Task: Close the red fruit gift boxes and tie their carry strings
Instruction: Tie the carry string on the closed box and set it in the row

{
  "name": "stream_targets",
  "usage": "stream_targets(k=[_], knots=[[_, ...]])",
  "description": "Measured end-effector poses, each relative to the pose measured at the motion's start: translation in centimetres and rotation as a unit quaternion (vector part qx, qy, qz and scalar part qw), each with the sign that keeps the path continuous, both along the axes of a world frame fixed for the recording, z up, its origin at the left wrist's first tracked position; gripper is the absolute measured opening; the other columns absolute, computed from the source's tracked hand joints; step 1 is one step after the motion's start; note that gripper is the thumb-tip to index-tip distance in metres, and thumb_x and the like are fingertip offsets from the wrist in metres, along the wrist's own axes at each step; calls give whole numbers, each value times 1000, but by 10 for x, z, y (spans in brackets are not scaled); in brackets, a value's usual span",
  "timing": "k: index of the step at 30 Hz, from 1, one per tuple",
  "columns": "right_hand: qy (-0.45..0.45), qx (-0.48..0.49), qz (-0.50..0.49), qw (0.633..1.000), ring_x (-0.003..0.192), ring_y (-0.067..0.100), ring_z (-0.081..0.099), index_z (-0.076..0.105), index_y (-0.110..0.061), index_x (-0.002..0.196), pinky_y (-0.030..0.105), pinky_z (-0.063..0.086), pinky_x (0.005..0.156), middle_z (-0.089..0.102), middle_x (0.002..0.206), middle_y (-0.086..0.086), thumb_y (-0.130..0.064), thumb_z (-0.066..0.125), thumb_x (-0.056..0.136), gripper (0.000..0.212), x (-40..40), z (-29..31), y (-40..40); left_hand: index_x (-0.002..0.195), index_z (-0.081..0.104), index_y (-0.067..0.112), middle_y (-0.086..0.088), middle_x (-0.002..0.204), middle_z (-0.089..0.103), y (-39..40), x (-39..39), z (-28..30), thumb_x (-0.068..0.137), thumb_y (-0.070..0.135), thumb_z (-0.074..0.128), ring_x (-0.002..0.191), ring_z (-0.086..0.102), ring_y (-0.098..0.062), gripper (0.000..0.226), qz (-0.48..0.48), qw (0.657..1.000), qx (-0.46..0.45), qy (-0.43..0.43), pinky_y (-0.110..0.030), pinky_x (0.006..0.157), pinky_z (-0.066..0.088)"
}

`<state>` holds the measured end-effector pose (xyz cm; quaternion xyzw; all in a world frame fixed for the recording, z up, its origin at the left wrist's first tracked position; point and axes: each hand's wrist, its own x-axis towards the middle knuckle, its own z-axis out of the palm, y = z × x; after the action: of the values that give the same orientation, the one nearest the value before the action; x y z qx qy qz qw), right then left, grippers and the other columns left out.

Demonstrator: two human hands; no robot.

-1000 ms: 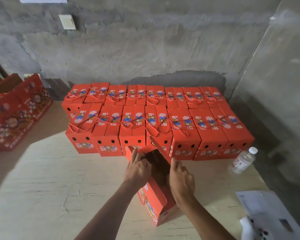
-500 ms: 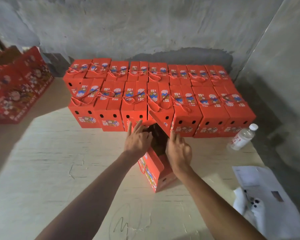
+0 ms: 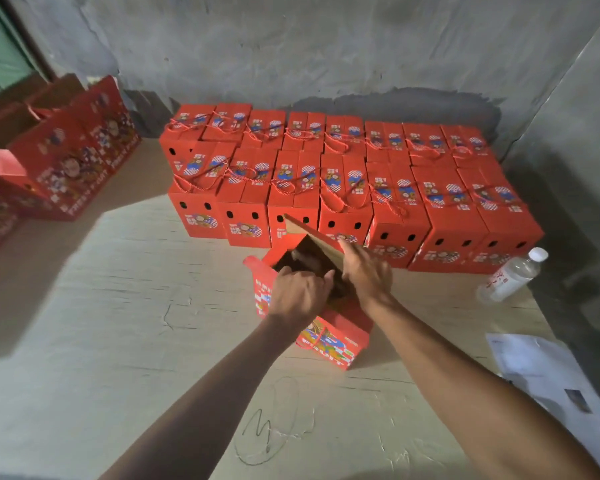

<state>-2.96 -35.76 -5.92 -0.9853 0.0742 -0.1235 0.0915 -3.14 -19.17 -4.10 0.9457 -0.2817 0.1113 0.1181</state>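
Observation:
An open red gift box [image 3: 331,336] stands on the table in front of two rows of closed red boxes [image 3: 343,188] with tied red strings. Its brown-lined right flap [image 3: 310,237] stands raised and slanted; a small red left flap [image 3: 257,270] sticks out to the side. My left hand [image 3: 300,294] is at the box's opening, its fingers curled over the near rim and down into the dark inside. My right hand [image 3: 366,271] lies with straight fingers against the outer side of the raised flap. The box's contents are too dark to make out.
A clear water bottle [image 3: 510,277] lies at the right by the closed boxes. White papers [image 3: 541,372] lie near the right table edge. Larger red printed boxes [image 3: 73,161] stand at the left. A grey wall [image 3: 326,57] runs behind the rows.
My left hand has gone from flat on the left flap to curling into the opening. My right hand has slid up along the raised right flap. The view has shifted.

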Motion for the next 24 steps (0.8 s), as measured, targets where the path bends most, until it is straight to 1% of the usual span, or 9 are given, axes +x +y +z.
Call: stream_targets(k=[2, 4, 8, 10, 13, 16, 20, 22, 24], knots=[[16, -7, 51, 999, 116, 25, 65, 51, -17, 146, 38, 48, 94, 71, 119, 1, -9, 67, 86, 63, 14, 1, 3, 47, 54, 13, -5, 49, 62, -7, -11, 1, 98, 33, 66, 47, 63, -27, 56, 33, 999, -2, 4, -29, 55, 46], [6, -10, 84, 996, 122, 27, 61, 56, -15, 144, 41, 40, 103, 71, 123, 4, -6, 69, 82, 64, 22, 0, 7, 55, 54, 15, -6, 60, 67, -10, -24, -3, 106, 44, 44, 56, 66, -28, 60, 68, 995, 6, 66, -30, 55, 39], [-99, -32, 88, 991, 108, 29, 66, 69, -17, 131, 44, 43, 103, 76, 109, 2, -2, 64, 91, 43, 20, -16, 18, 52, 53, 14, -1, 52, 60, -4, -53, -24, 100, 46, 49, 45, 60, -25, 58, 95, 994, -29, 48, -25, 45, 25], [-127, -15, 86, 988, 107, 27, 66, 70, -18, 130, 45, 44, 103, 75, 110, 0, -6, 65, 94, 38, 18, -23, 22, 63, 55, 14, -1, 65, 66, 1, -69, -48, 102, 44, 42, 58, 64, -27, 51, 61, 994, -23, 88, -28, 47, 33], [-147, 17, 98, 984, 111, 25, 64, 67, -15, 131, 44, 44, 104, 73, 118, 2, -21, 59, 102, 30, 13, -26, 24, 88, 64, 17, -1, 94, 70, 12, -79, -84, 103, 31, 47, 81, 66, -27, 27, 19, 980, -16, 198, -38, 65, 55], [-150, 59, 46, 986, 126, 26, 58, 59, -9, 137, 44, 44, 109, 64, 135, 7, -23, 56, 103, 37, 1, -28, 24, 77, 54, 19, 4, 82, 65, 19, -77, -87, 102, 36, 48, 74, 64, -27, 31, 39, 965, -95, 242, -34, 60, 50], [-143, 56, 1, 988, 148, 27, 38, 49, -3, 147, 45, 32, 121, 46, 156, 13, -13, 64, 94, 56, -30, -34, 27, 70, 46, 16, 1, 70, 56, 24, -60, -68, 98, 25, 58, 65, 54, -30, 32, 82, 948, -234, 197, -38, 53, 41], [-145, 70, -3, 987, 152, 27, 32, 48, -2, 147, 46, 32, 122, 41, 160, 13, -10, 65, 92, 58, -44, -36, 33, 78, 54, 10, -5, 82, 61, 23, -49, -59, 95, 17, 62, 77, 55, -31, 20, 88, 958, -231, 146, -43, 63, 47], [-145, 99, -18, 984, 153, 27, 30, 52, -4, 144, 45, 34, 121, 38, 162, 11, -6, 66, 93, 54, -53, -35, 44, 101, 63, 8, -10, 105, 65, 22, -41, -56, 95, 16, 63, 97, 57, -32, 11, 79, 970, -191, 127, -47, 82, 48]])
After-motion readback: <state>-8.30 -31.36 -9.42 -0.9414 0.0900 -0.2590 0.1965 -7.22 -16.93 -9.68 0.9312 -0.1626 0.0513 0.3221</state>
